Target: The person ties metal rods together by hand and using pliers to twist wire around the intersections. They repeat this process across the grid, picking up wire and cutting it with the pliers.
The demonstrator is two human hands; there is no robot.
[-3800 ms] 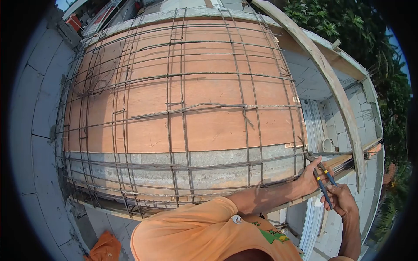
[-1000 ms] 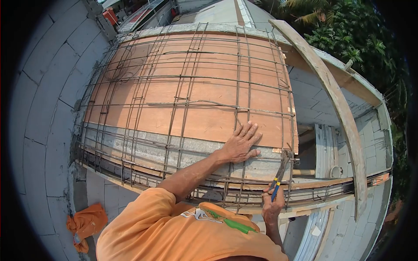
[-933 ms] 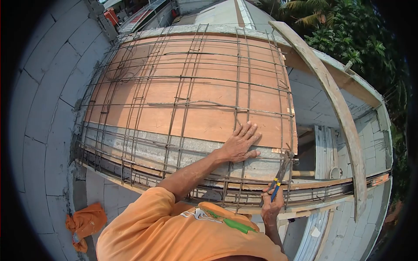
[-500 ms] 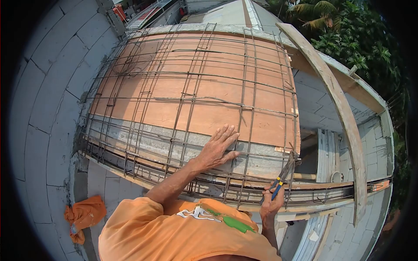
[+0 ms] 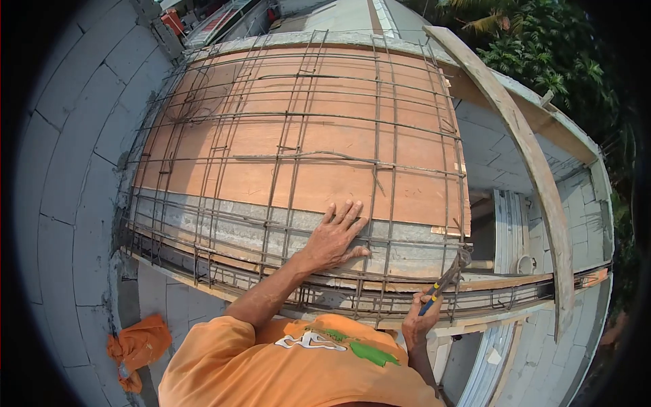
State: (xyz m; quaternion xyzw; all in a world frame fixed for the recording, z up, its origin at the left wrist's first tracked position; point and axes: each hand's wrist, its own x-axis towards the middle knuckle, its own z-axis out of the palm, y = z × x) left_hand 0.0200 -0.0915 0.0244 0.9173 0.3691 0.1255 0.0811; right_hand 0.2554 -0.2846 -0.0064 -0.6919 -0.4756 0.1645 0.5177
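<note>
My left hand (image 5: pixel 335 239) lies spread on the rebar grid, over the grey strip beside the orange plywood panel (image 5: pixel 325 183). My right hand (image 5: pixel 419 319) is closed round the handles of pincers (image 5: pixel 441 285) with blue and yellow grips. The jaws of the pincers reach a rebar crossing near the plywood's lower right corner; whether they bite on wire there is too small to tell. Thin steel bars (image 5: pixel 332 157) cross above the plywood in a grid.
A long wooden plank (image 5: pixel 522 136) slants down the right side. Grey block wall (image 5: pixel 74 183) rises at the left, with an orange cloth (image 5: pixel 139 346) low beside it. Openings show right of the panel, near corrugated metal sheets (image 5: pixel 510 234) and a round white container (image 5: pixel 525 264).
The view has shifted slightly. The pincers have turned in my right hand, and their handles look closer together. My left hand remains spread at nearly the same place.
</note>
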